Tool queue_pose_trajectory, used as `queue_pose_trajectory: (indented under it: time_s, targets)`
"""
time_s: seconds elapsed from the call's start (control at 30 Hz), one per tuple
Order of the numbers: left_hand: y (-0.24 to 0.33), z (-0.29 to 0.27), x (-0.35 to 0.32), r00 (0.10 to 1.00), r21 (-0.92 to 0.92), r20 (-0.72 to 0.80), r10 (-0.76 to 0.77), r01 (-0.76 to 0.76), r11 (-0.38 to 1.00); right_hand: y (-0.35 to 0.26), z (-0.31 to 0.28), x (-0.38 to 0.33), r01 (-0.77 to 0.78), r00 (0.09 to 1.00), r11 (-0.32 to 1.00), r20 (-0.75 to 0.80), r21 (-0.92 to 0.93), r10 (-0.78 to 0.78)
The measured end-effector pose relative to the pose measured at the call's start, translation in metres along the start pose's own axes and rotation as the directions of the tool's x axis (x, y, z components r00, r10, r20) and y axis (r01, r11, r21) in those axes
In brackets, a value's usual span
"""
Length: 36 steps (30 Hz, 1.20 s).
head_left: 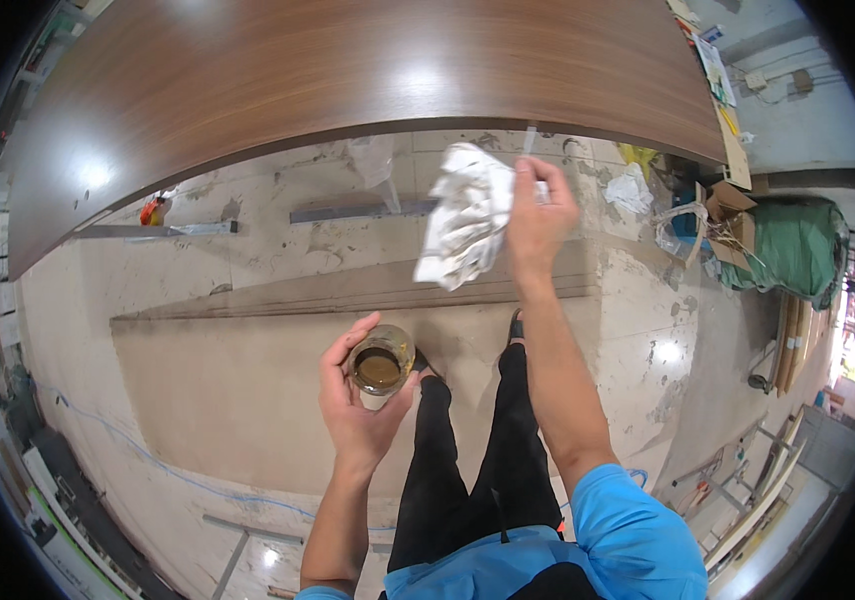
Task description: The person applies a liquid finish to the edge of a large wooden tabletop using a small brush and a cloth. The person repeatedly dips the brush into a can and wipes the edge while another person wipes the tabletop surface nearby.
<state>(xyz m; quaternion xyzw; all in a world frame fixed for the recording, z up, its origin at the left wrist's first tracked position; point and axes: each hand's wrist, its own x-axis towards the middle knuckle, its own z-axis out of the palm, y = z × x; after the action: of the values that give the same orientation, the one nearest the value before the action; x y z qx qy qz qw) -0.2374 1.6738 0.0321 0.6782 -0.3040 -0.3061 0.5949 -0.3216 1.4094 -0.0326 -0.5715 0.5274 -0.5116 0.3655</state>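
My left hand (353,405) is wrapped round a small glass jar (395,345) with dark brown liquid in it. The jar is held in front of me, above the floor. In my right hand (542,220) is a crumpled white cloth (468,215) with dark smudges, hanging down to the left of my fingers. A thin pale stick-like piece (530,138) shows just above the right fingers; whether I hold it I cannot tell. Both hands are apart from the wood-grain tabletop (378,60), whose near edge lies beyond them.
A flat brown cardboard sheet (248,400) covers the floor under me. Metal bars (348,212) lie below the tabletop. To the right are an open cardboard box (733,215) and a green bundle (793,245). A blue cable (178,470) runs across the floor at left.
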Motion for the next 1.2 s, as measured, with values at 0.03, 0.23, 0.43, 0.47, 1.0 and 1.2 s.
queue_pose_trajectory:
  time_s: [0.03, 0.23, 0.43, 0.47, 1.0, 1.2]
  targets:
    - [0.001, 0.000, 0.000, 1.000, -0.008, 0.010, -0.016, 0.017, 1.000, 0.002, -0.007, 0.011, -0.024, 1.000, 1.000, -0.016, 0.010, 0.024]
    - [0.005, 0.012, 0.003, 0.998, -0.039, 0.059, -0.016, 0.019, 0.999, 0.012, 0.007, 0.004, 0.097, 0.908, 0.995, 0.408, 0.023, -0.098]
    - [0.014, 0.049, 0.004, 0.994, 0.009, 0.106, -0.011, 0.010, 1.000, 0.034, -0.026, 0.020, 0.084, 0.982, 0.996, 0.167, 0.010, -0.084]
    - [0.016, 0.054, 0.004, 0.993, 0.015, 0.115, -0.010, 0.008, 1.000, 0.038, -0.036, 0.033, 0.092, 0.985, 0.996, 0.149, 0.013, -0.093]
    - [0.041, 0.156, 0.014, 0.976, 0.061, 0.217, 0.017, -0.031, 0.998, 0.083, -0.170, 0.149, -0.001, 1.000, 0.993, 0.028, -0.114, 0.004]
    - [0.046, 0.187, 0.018, 0.971, 0.053, 0.238, 0.003, -0.016, 0.998, 0.101, -0.252, 0.201, -0.006, 0.985, 0.985, -0.172, -0.173, -0.024]
